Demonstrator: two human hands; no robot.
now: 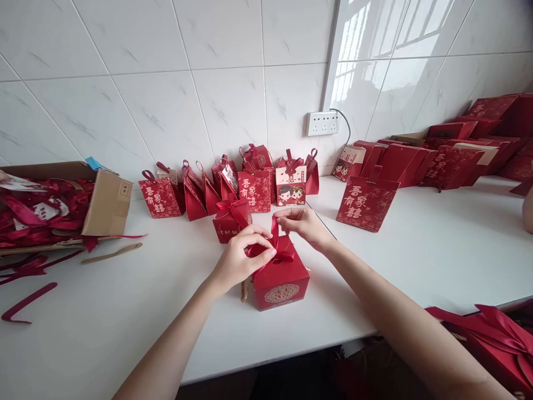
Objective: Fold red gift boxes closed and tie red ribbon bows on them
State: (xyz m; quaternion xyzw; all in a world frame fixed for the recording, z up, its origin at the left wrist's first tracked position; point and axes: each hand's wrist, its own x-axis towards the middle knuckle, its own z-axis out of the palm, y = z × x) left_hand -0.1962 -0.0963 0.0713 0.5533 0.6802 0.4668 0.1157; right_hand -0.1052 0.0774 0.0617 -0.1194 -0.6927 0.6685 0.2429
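Note:
A red gift box [281, 280] with a round gold emblem on its front stands on the white counter, close to the front edge. A red ribbon [275, 229] rises from a bow on its top. My right hand [300, 223] pinches the upper part of this ribbon between thumb and fingertips. Lower and to the left, my left hand [245, 253] has its thumb and fingers closed at the ribbon by the bow. A gold cord [244, 290] hangs at the box's left side. Just behind stands a smaller red box [231, 223] with a bow.
Several red paper gift boxes [162, 197] line the tiled wall, with more stacked [445, 164] at right. A cardboard box [109, 203] of ribbons and tags sits at left, loose ribbons [29, 300] nearby. A power strip [322, 123] hangs on the wall. Another person's arm [528, 211] shows far right.

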